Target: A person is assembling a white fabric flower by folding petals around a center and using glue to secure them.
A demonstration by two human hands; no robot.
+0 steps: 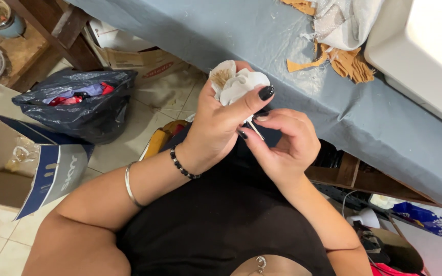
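- Fingers of the left hand (216, 120) are curled tight around a small white fabric bundle (239, 84), thumb pressed across its front; a tuft of tan fibre shows at the bundle's upper left edge.
- Just below that grip, the right hand (285, 148) is pinched closed, thumb and forefinger meeting on a thin pale stick (255, 129) that runs up toward the underside of the bundle. Whether the stick enters the fabric cannot be told; the left thumb covers the join.
- Both hands touch at the fingertips, held above the person's lap, clear of the table edge.
- Beyond the grip lies the table under a grey-blue cloth (221, 30), with tan fabric scraps (351, 64) and a crumpled white cloth (344, 20) on it, well apart from the hands.
- Further right of those sits a white machine body (425, 51).
- Left of the grip, down on the tiled floor, stands a black plastic bag (72, 110) with coloured cloth inside, and nearer the left forearm an open cardboard box (21, 168).
- Nothing lies between the two hands and the bundle; a beaded bracelet (182, 164) and a metal bangle (129, 186) ring the left wrist and forearm.
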